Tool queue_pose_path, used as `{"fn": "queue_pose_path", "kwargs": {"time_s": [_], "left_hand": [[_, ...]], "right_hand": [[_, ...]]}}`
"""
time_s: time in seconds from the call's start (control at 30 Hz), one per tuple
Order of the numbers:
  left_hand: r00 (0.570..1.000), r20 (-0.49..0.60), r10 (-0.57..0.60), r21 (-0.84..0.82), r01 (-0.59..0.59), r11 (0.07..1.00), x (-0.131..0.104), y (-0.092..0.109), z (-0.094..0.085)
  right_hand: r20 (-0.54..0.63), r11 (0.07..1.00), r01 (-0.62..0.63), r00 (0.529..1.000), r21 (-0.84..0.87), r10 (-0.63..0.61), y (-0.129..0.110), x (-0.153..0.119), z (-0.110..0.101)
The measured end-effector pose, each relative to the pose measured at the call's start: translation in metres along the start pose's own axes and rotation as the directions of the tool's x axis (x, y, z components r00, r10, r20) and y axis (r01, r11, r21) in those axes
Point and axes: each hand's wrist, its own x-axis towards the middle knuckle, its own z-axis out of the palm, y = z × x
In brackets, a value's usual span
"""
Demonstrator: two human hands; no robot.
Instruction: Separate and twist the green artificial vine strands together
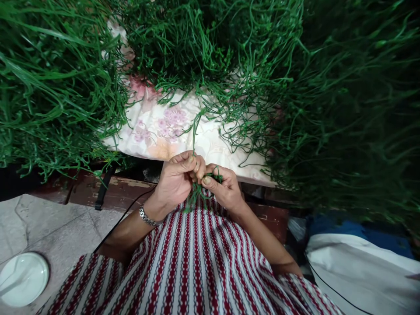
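Note:
My left hand (179, 177), with a metal watch on its wrist, pinches thin green plastic stems (195, 131) that stick up above its fingers. My right hand (225, 186) is closed beside it, its thumb and fingers pressed on a small tangle of green stems (197, 194) that hangs between the hands over the striped garment. The fingertips of both hands nearly meet. Some of the stems are hidden behind the fingers.
Large heaps of green artificial stems lie at the left (49, 96), at the back (210, 39) and at the right (341, 118). A floral cloth (170, 124) covers the surface ahead. A white round dish (24, 280) is at lower left, white fabric (357, 271) at lower right.

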Motion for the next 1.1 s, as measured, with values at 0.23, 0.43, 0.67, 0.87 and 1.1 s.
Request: {"fn": "queue_pose_path", "kwargs": {"time_s": [0.23,0.43,0.67,0.87,1.1], "left_hand": [[1.000,-0.005,0.016,-0.045,-0.016,0.999,0.001,-0.002,-0.002],[0.998,-0.043,0.046,-0.045,-0.048,0.998,0.001,-0.001,-0.001],[0.992,-0.059,0.112,0.008,-0.112,0.994,0.001,0.007,0.001],[0.968,-0.049,0.248,-0.013,-0.249,0.968,0.003,0.007,0.000],[0.864,-0.084,0.496,0.088,-0.490,0.867,0.009,0.000,0.010]], "right_hand": [[-0.110,0.999,-0.034,0.993,0.009,0.035,0.003,-0.003,0.008],[-0.208,0.993,0.058,0.977,0.099,-0.037,0.006,-0.002,0.013],[-0.072,0.986,0.072,0.996,0.152,-0.062,0.007,-0.002,0.005],[-0.088,0.966,0.198,0.973,-0.168,-0.215,-0.002,0.000,0.005],[-0.144,0.969,0.097,0.981,-0.229,-0.132,-0.003,0.003,0.017]]}}
